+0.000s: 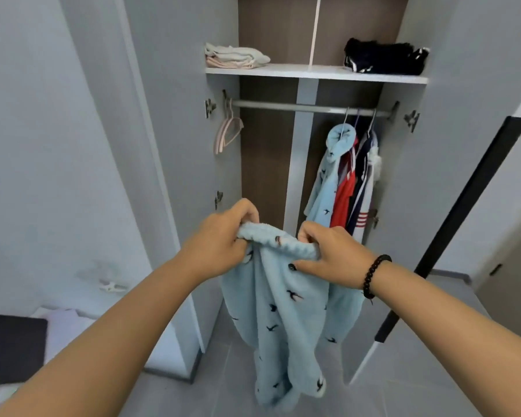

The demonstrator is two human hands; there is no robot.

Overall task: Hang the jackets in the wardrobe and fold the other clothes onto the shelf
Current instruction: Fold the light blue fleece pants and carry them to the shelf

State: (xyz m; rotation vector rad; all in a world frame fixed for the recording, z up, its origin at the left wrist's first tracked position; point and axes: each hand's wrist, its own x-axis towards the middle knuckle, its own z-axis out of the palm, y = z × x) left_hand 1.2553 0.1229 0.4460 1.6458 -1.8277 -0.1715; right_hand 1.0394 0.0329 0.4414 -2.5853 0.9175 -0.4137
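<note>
Before the open wardrobe, our left hand and right hand each clutch the top edge of a blue fleece garment, which hangs toward the floor. With no hanger in it yet, we judge it may slide from our grip; spare hangers wait far left.

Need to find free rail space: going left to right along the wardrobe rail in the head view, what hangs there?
Empty pink hangers → bare stretch of rail → light blue bird-print garment → red garment → dark navy striped jacket.
</note>
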